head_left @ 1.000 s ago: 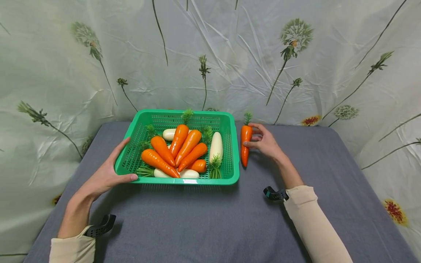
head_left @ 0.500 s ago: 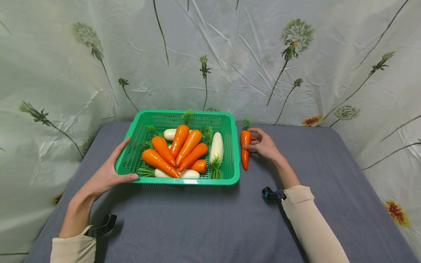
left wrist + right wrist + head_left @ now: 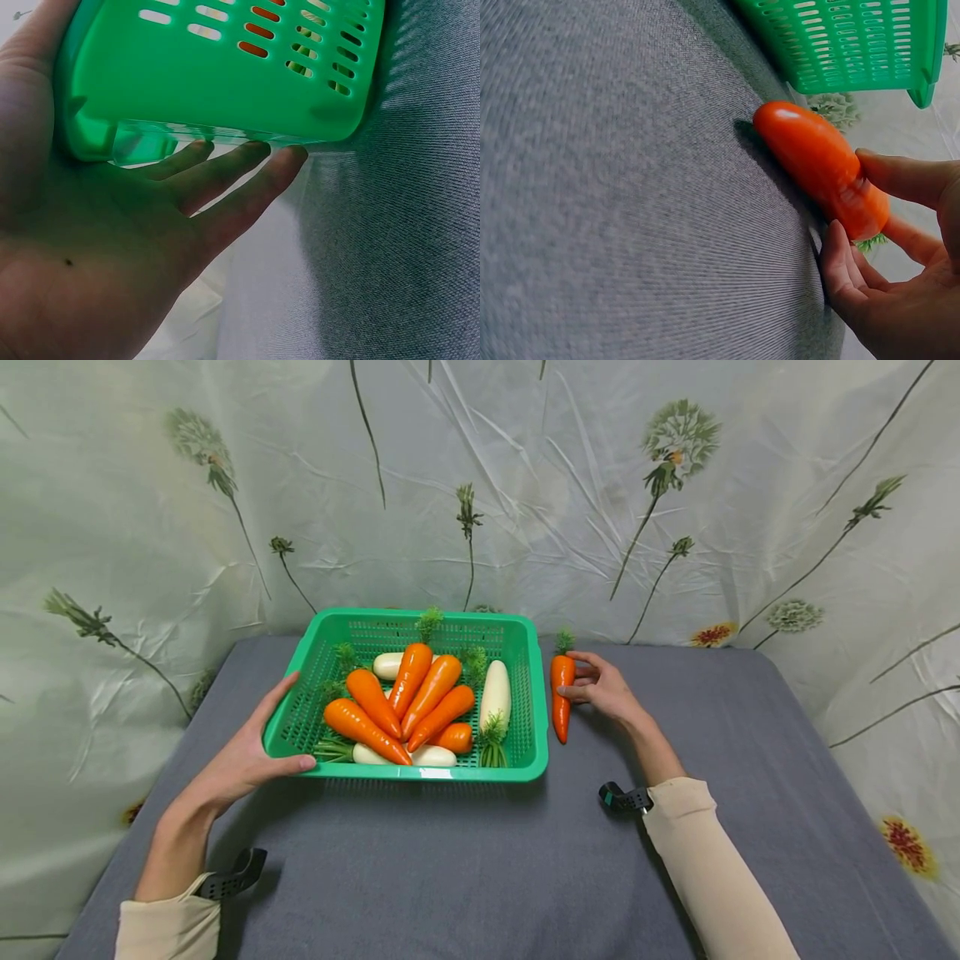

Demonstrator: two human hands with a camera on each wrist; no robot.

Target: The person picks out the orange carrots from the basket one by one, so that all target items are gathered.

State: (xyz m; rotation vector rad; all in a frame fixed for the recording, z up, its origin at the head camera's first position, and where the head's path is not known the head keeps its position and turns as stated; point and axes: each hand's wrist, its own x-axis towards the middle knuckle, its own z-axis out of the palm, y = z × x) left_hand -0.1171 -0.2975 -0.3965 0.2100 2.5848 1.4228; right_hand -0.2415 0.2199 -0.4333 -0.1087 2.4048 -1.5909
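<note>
A green plastic basket [image 3: 537, 772] holds several orange carrots [image 3: 432, 695] and white radishes [image 3: 494, 695] with green tops. My left hand [image 3: 240, 766] grips its near left corner, the thumb along the front rim and the fingers against the left side. In the left wrist view those fingers [image 3: 247, 196] reach across the basket's outer wall. Just right of the basket, my right hand [image 3: 605, 692] pinches a single carrot [image 3: 561, 681] between thumb and fingers. Its leafy top points to the back and its tip towards me. The right wrist view shows this carrot [image 3: 810, 150] low over the cloth.
Grey cloth [image 3: 450, 868] covers the table under the basket and both arms. A pale curtain with printed dandelions [image 3: 678, 443] hangs behind the table and along its sides. A black strap sits at each wrist.
The right hand and its carrot have shifted slightly towards me, staying beside the basket. The left hand and the basket stay where they were.
</note>
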